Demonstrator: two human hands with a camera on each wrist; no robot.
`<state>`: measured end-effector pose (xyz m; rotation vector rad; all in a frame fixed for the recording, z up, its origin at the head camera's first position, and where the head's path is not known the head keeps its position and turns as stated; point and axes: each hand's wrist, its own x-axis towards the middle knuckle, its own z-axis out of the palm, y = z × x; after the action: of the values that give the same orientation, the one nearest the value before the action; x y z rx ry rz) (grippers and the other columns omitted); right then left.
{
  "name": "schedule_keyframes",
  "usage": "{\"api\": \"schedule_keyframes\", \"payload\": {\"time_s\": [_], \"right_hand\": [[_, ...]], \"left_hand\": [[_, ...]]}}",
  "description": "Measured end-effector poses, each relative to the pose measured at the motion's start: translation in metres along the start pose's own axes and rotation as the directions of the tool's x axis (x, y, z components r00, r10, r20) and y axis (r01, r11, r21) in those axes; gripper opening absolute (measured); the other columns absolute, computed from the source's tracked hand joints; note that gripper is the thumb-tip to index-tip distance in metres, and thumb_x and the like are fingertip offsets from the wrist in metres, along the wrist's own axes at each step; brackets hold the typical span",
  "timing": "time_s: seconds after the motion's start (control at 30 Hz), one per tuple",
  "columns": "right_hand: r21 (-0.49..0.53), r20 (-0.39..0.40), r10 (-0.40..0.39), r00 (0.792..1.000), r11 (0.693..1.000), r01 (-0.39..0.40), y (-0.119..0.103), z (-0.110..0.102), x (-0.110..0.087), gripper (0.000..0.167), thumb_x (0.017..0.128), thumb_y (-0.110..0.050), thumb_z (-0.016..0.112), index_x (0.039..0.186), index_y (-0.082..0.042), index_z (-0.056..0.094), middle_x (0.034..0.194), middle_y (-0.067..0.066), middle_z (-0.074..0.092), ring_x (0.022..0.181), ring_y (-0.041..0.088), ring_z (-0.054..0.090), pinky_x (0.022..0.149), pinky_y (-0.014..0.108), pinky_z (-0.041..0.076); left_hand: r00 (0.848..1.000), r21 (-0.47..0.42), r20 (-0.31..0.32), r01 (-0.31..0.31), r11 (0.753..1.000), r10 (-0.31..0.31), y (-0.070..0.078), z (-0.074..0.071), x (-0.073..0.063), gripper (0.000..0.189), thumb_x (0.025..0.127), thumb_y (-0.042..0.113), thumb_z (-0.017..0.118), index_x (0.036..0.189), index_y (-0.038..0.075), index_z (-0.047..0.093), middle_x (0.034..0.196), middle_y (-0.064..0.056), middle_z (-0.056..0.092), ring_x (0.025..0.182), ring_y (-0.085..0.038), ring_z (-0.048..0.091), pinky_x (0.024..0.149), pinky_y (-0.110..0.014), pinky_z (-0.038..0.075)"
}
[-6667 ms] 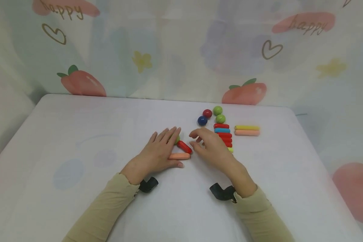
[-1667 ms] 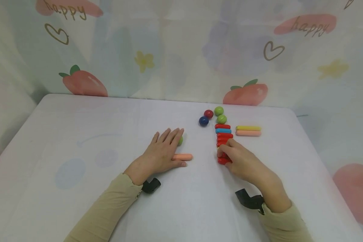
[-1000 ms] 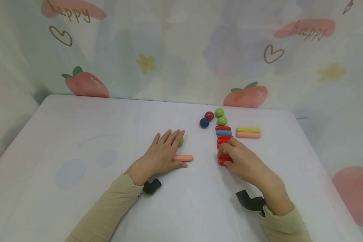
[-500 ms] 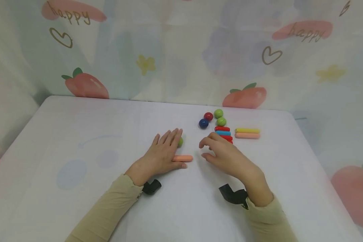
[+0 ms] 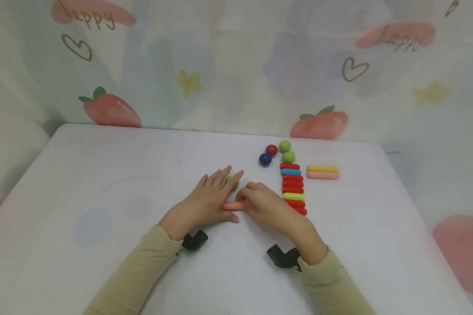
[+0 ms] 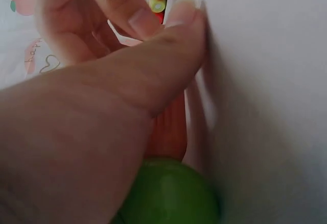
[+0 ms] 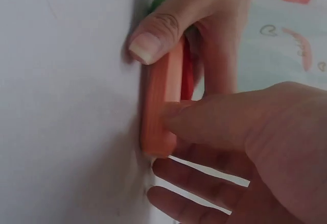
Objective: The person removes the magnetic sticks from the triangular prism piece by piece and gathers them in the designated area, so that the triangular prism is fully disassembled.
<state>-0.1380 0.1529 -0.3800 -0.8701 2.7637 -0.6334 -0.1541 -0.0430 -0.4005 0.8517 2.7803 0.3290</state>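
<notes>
My left hand [image 5: 205, 199] rests on the table with its fingers spread and mostly straight. It partly covers a peach-coloured faceted crayon-like stick [image 5: 231, 205], and its thumb [image 7: 153, 43] lies along that stick in the right wrist view. The free end of the stick is pinched by my right hand [image 5: 270, 205], thumb on one side and fingers on the other. Under the left fingers sits a green ball [image 5: 232, 182], large at the bottom of the left wrist view. Something red [image 7: 187, 76] shows behind the stick in the right wrist view, mostly hidden by the left hand.
Right of the hands, a column of several short sticks [image 5: 292, 184], mostly red with one blue and one yellow-green, lies on the white table [image 5: 134, 245]. Beyond it sit a red ball [image 5: 271, 150], a blue ball [image 5: 265, 159] and green balls [image 5: 288, 157]. A yellow stick [image 5: 323, 168] lies farther right.
Earlier, a red stick beside the left hand was carried to the near end of the column and released there. The right hand has since come back left and taken hold of the peach stick.
</notes>
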Motion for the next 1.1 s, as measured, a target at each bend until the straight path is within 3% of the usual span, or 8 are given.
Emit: {"api": "schedule_keyframes", "payload": {"time_s": [0.17,0.37,0.57,0.87,1.1], "right_hand": [[-0.018,-0.02,-0.024,0.999,1.0,0.024,-0.0023,0.0051,0.0017,0.015,0.092,-0.015,0.071,0.106,-0.011,0.072,0.102,0.002,0.067,0.097,0.019,0.058,0.087,0.034,0.054],[-0.044,-0.035,-0.025,0.999,0.999,0.023,-0.0024,0.0039,0.0017,0.016,0.091,-0.016,0.072,0.106,-0.01,0.073,0.1,0.002,0.067,0.094,0.018,0.057,0.084,0.033,0.053],[-0.082,-0.049,0.019,0.999,0.996,-0.023,0.0029,0.0006,-0.0001,0.015,0.09,-0.012,0.073,0.104,-0.01,0.073,0.098,0.001,0.067,0.094,0.018,0.057,0.084,0.032,0.055],[-0.041,-0.053,-0.025,0.998,0.999,0.023,-0.0008,0.0045,0.0033,0.02,0.092,-0.019,0.071,0.109,-0.009,0.073,0.102,0.003,0.068,0.094,0.018,0.059,0.085,0.033,0.054],[-0.055,-0.056,-0.007,0.998,0.998,0.004,-0.0011,0.0065,0.0034,0.021,0.09,-0.017,0.073,0.109,-0.008,0.074,0.1,0.004,0.068,0.092,0.018,0.059,0.083,0.032,0.055]], "left_hand": [[0.998,-0.003,0.057,-0.01,1.0,0.01,-0.0027,-0.0018,-0.0008,0.11,0.081,0.067,0.066,0.161,0.025,0.003,0.168,-0.013,0.004,0.153,-0.037,0.014,0.121,-0.06,0.016],[0.999,-0.006,0.033,-0.005,1.0,0.005,-0.0035,-0.0017,-0.0004,0.114,0.08,0.066,0.068,0.161,0.021,0.002,0.168,-0.012,0.006,0.153,-0.037,0.016,0.121,-0.06,0.018],[0.998,0.01,0.065,0.003,1.0,-0.003,-0.002,-0.0031,-0.0003,0.112,0.083,0.065,0.066,0.161,0.021,-0.002,0.169,-0.005,0.003,0.153,-0.037,0.015,0.121,-0.06,0.018],[0.999,0.039,0.047,-0.009,0.999,0.007,-0.002,-0.0011,-0.0022,0.111,0.085,0.065,0.063,0.161,0.018,-0.001,0.169,-0.006,0.004,0.153,-0.038,0.015,0.12,-0.062,0.019],[0.998,0.035,0.057,-0.002,0.999,0.0,-0.0014,-0.0006,-0.0004,0.112,0.084,0.065,0.064,0.161,0.019,-0.003,0.169,-0.006,0.003,0.154,-0.037,0.013,0.12,-0.062,0.018]]}}
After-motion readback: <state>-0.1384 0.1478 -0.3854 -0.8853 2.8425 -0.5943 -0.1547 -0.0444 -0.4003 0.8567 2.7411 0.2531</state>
